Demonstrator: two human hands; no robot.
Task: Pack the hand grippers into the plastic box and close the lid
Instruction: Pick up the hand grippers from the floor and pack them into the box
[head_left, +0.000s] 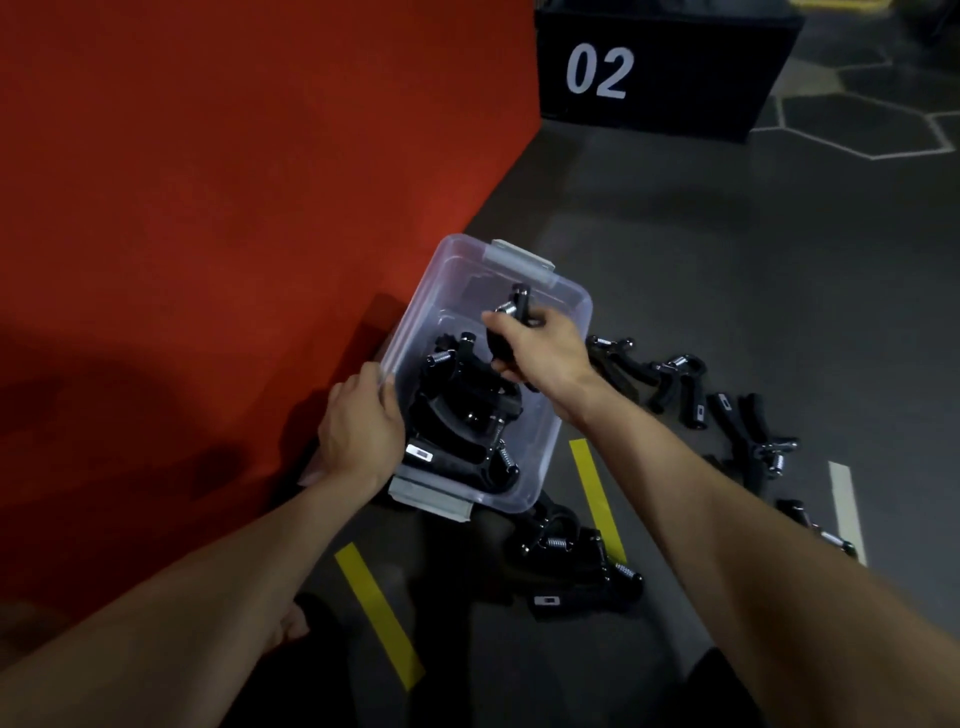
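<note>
A clear plastic box (563, 296) with grey latches stands open on the dark floor beside a red block. Several black hand grippers (462, 410) with metal springs lie inside it. My left hand (358, 431) grips the box's left rim. Over the box's far half, my right hand (540, 348) holds one black hand gripper (511, 317), fingers curled round its handle. More hand grippers (675, 384) lie loose on the floor to the right of the box, and another pile of grippers (582, 566) sits just in front of it. No lid is clearly visible.
A large red block (218, 208) fills the left side, close against the box. A black box marked 02 (660, 67) stands at the back. Yellow tape strips (379, 613) and a white strip (847, 509) mark the floor.
</note>
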